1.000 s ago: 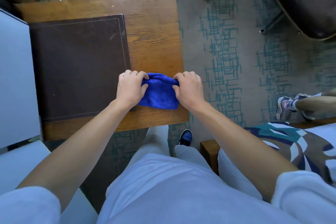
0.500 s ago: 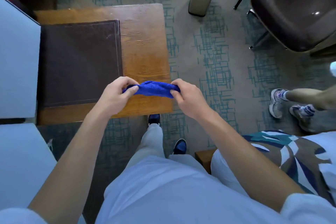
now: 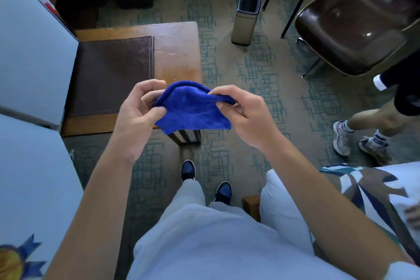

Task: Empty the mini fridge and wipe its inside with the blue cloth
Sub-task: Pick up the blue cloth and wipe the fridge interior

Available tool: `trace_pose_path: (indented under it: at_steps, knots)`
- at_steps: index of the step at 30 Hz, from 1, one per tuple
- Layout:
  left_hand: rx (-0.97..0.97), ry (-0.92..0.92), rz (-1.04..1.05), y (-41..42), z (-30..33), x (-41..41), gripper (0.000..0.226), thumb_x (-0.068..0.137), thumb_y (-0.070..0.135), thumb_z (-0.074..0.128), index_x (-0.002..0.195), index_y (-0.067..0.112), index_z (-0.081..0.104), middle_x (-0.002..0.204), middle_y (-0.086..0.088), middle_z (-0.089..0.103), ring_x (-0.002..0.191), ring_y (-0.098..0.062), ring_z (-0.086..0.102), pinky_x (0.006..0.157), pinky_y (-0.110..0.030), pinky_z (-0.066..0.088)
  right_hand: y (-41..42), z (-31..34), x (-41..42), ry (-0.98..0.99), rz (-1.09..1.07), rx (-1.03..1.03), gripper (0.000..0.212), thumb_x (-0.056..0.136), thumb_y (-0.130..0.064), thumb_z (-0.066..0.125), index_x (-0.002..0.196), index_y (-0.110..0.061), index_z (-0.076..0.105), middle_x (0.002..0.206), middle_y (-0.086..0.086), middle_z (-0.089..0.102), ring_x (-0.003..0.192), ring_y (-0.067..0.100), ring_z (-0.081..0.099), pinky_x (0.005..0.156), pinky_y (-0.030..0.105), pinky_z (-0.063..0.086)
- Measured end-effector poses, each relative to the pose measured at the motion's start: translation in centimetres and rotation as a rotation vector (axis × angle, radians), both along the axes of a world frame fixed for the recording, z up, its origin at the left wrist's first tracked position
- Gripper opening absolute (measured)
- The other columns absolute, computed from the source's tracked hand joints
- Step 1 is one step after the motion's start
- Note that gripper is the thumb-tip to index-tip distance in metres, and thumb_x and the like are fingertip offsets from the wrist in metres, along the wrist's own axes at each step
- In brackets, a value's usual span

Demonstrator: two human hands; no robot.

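The blue cloth (image 3: pixel 193 109) hangs in the air above the near right corner of the wooden table (image 3: pixel 179 52), folded into a small sheet. My left hand (image 3: pixel 138 111) pinches its left edge and my right hand (image 3: pixel 241 111) pinches its right edge. The pale blue-grey appliance (image 3: pixel 34 52) along the left side looks like the mini fridge, seen from above; its inside is hidden.
A dark brown mat (image 3: pixel 111 75) covers the left of the table. A small bin (image 3: pixel 246 18) stands on the carpet beyond it. A brown chair (image 3: pixel 354 27) is at the upper right. Another person's legs (image 3: pixel 368 125) stand at the right. A bed with a patterned cover (image 3: pixel 375 198) is beside me.
Both hands have lifted the cloth off the table and raised it toward me, and it now hangs open between them. The view has tilted up and back, showing more of the room.
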State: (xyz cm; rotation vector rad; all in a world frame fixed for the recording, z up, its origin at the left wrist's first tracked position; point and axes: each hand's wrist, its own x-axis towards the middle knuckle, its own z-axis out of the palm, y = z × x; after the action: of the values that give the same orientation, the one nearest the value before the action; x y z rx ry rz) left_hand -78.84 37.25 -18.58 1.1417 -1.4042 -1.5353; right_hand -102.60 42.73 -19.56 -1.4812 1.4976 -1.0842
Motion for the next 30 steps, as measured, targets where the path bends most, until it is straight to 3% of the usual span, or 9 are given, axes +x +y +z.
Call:
trace_pose_path:
  at_steps: [2,5,8,11,14,17,20,25,30]
  knots:
    - [0.036,0.087,-0.042,1.8,0.9,0.3,0.045,0.094,-0.008,0.056,0.126,0.022,0.062,0.112,0.001,0.071,0.106,-0.019,0.062,0.090,-0.032,0.056,1.8,1.3,0.5,-0.025,0.004,-0.006,0.025,0.098,0.002,0.058,0.115,-0.011,0.071,0.101,-0.012,0.069,0.067,0.002,0.054,0.067,0.014,0.042]
    - [0.082,0.134,-0.060,4.6,1.8,0.9,0.047,0.090,0.010,0.067,0.133,0.029,0.065,0.119,0.002,0.070,0.113,-0.020,0.065,0.099,-0.035,0.057,4.5,3.1,1.2,-0.116,0.021,-0.032,0.025,0.098,0.002,0.058,0.113,-0.012,0.071,0.104,-0.008,0.072,0.079,0.018,0.061,0.069,0.031,0.047]
    - [0.043,0.019,-0.195,6.9,2.3,1.9,0.049,0.089,0.019,0.073,0.136,0.030,0.063,0.130,0.005,0.071,0.121,-0.016,0.067,0.099,-0.028,0.056,7.3,4.2,2.5,-0.148,0.006,-0.056,0.026,0.097,-0.001,0.058,0.111,-0.018,0.071,0.104,-0.007,0.072,0.087,0.022,0.065,0.076,0.039,0.052]
    - [-0.016,-0.186,-0.302,8.7,1.6,3.3,0.042,0.090,0.027,0.076,0.130,0.022,0.068,0.122,0.003,0.075,0.114,-0.017,0.071,0.094,-0.031,0.059,9.8,4.3,4.4,-0.143,-0.042,-0.081,0.027,0.096,0.003,0.061,0.109,-0.018,0.071,0.105,-0.003,0.074,0.096,0.031,0.068,0.082,0.052,0.055]
    - [-0.037,-0.309,-0.373,10.7,0.7,6.0,0.031,0.091,0.035,0.076,0.118,0.020,0.073,0.106,0.002,0.075,0.097,-0.020,0.071,0.084,-0.038,0.059,12.9,3.7,7.2,-0.048,-0.100,-0.085,0.025,0.094,0.001,0.064,0.107,-0.019,0.073,0.103,-0.007,0.075,0.096,0.026,0.070,0.083,0.048,0.056]
    - [-0.105,-0.323,-0.376,12.4,0.6,9.1,0.026,0.090,0.035,0.074,0.111,0.019,0.071,0.099,0.003,0.074,0.086,-0.015,0.069,0.074,-0.030,0.055,16.4,3.1,10.4,0.003,-0.134,-0.065,0.026,0.093,0.000,0.063,0.109,-0.018,0.074,0.102,-0.008,0.075,0.088,0.027,0.069,0.078,0.045,0.055]
    - [-0.229,-0.284,-0.372,14.8,0.8,11.3,0.025,0.091,0.033,0.073,0.111,0.018,0.068,0.102,0.002,0.072,0.088,-0.018,0.067,0.075,-0.031,0.056,19.6,3.3,13.0,0.046,-0.148,-0.080,0.027,0.094,0.002,0.060,0.112,-0.013,0.072,0.103,-0.003,0.074,0.084,0.039,0.065,0.072,0.054,0.052]
    - [-0.383,-0.178,-0.381,19.4,1.7,13.8,0.015,0.096,0.024,0.070,0.110,0.018,0.069,0.093,0.000,0.072,0.082,-0.020,0.066,0.072,-0.034,0.055,25.3,4.6,17.0,0.094,-0.235,-0.066,0.036,0.091,0.002,0.055,0.117,-0.019,0.070,0.109,-0.005,0.072,0.081,0.039,0.065,0.074,0.053,0.053]
    - [-0.456,-0.145,-0.428,22.6,3.0,15.6,0.015,0.096,0.023,0.068,0.111,0.019,0.069,0.093,0.006,0.072,0.080,-0.015,0.065,0.069,-0.026,0.053,30.1,5.7,19.8,0.092,-0.268,-0.037,0.032,0.092,-0.016,0.071,0.123,-0.023,0.069,0.108,-0.011,0.072,0.096,0.019,0.068,0.080,0.031,0.056]
